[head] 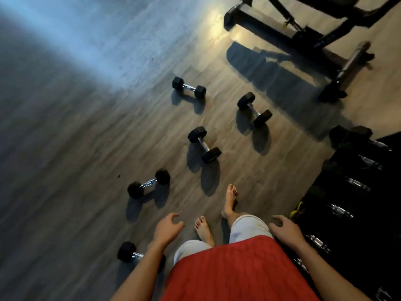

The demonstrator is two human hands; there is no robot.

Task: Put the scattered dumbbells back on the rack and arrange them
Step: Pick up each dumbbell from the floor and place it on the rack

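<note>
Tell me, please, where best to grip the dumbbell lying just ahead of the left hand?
Probably the chrome handle of that dumbbell, from above: it lies flat on the floor, its black heads holding the bar slightly clear. The empty left hand is nearest.

The person wears a red ribbed top (234, 270), pale grey shorts (247, 227), bare forearms and bare feet (230, 200)

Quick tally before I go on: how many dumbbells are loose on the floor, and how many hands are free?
Loose dumbbells on the floor: 5
Free hands: 2, left hand and right hand, both open
Total: 7
The rack on the right holds more; too dark to count.
</note>
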